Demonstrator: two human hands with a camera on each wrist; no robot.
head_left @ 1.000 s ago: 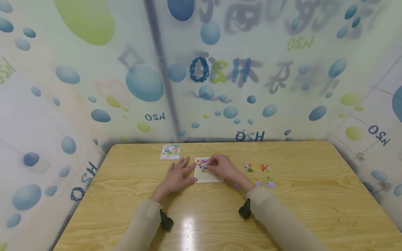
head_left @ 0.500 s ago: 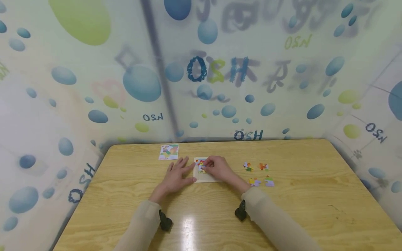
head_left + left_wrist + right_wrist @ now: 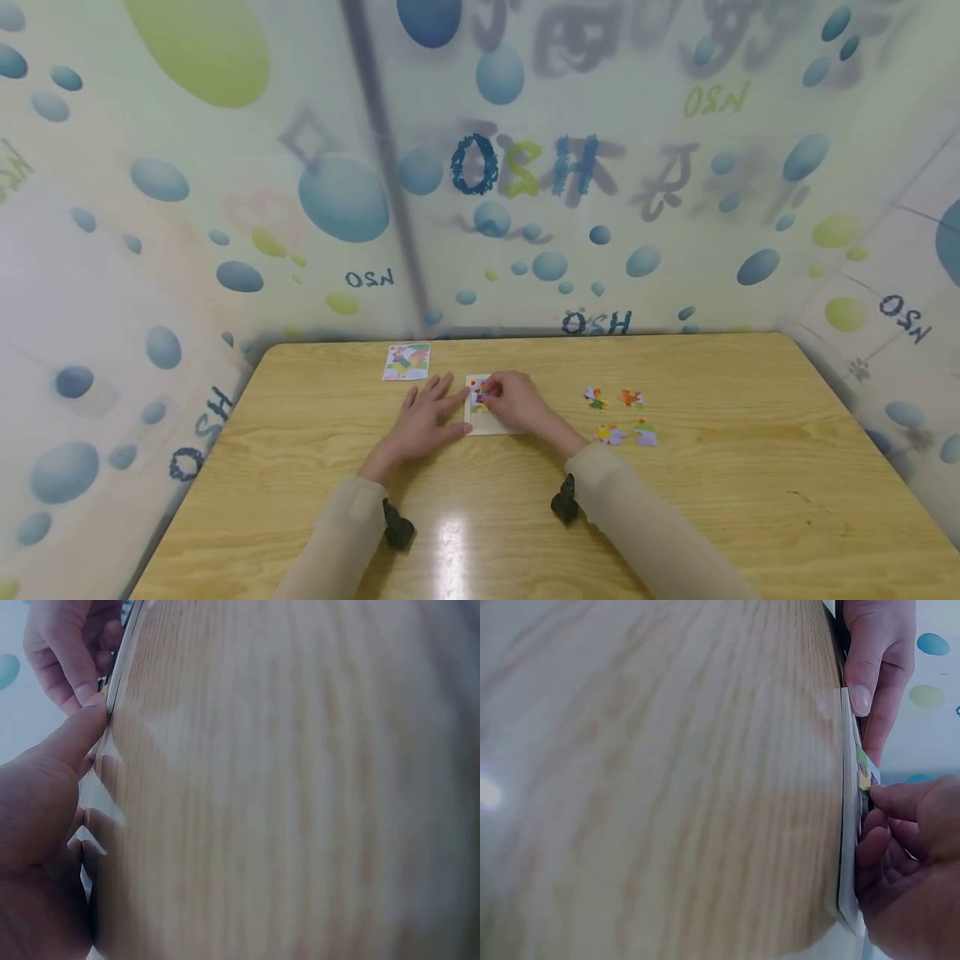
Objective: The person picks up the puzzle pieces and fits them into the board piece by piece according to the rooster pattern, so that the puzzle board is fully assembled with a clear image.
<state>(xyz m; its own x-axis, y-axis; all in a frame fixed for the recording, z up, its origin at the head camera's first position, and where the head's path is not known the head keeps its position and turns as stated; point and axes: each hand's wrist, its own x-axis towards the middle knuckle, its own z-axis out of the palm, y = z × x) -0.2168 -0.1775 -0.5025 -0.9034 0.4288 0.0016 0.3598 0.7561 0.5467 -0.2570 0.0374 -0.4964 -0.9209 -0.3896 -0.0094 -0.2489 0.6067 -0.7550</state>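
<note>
A pale puzzle tray [image 3: 491, 426] lies flat on the table, with colourful jigsaw pieces [image 3: 476, 406] along its left side. My left hand [image 3: 425, 423] rests beside it with fingers spread, thumb and forefinger touching the left edge. Over the tray, my right hand [image 3: 517, 402] pinches a puzzle piece [image 3: 865, 780] between thumb and finger. In the right wrist view that piece shows yellow and green and stands tilted above the tray. Most of it is hidden by my fingers. The left wrist view shows my left thumb at the tray's edge, near the right hand.
Several loose puzzle pieces [image 3: 632, 399] lie to the right of the tray in two rows. A square picture card [image 3: 407, 362] lies at the back left. The wooden table [image 3: 712, 500] meets a patterned wall behind.
My right hand has shifted slightly left over the tray, still pinching the piece. The left hand stays at the tray's left edge.
</note>
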